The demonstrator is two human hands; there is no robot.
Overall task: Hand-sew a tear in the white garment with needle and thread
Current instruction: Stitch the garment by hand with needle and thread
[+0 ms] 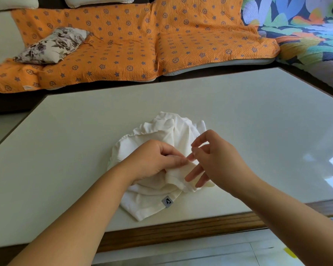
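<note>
Task thing: the white garment (pixel 161 131) lies bunched in a heap on the bench (pixel 238 112), near its front edge and between the two forearms. A small grey label (pixel 167 201) shows on the lower fold.

Progress: judged to be mid-stitching, or just at the start of it. The working fold is raised and presented. No finished line of stitches can be read on the cloth.

Tear: not visible. It is probably inside the raised fold where the two hands meet.

Needle and thread: too fine to make out with certainty. At most a faint sliver shows at the right fingertips.

Left to do: going by the pictures, most of the seam, then knotting off and cutting the thread. How much of the tear is closed cannot be told.

Left hand (pixel 154 158): palm down on the heap, with the wrist coming in from the lower left. The fingers are curled and the thumb and forefinger pinch a ridge of garment, holding it up toward the other hand.

Right hand (pixel 219 160): raised just above the cloth, with the wrist coming in from the lower right. The thumb and forefinger tips are pressed together in a fine pinch, presumably on the needle. The other three fingers fan out loosely, and the lower ones brush the fold.

Gap between hands: fingertips almost touching over the raised fold.

Surroundings: an orange patterned sofa cover (pixel 142 45) lies behind the bench, with a floral cushion (pixel 52 45) on it.
</note>
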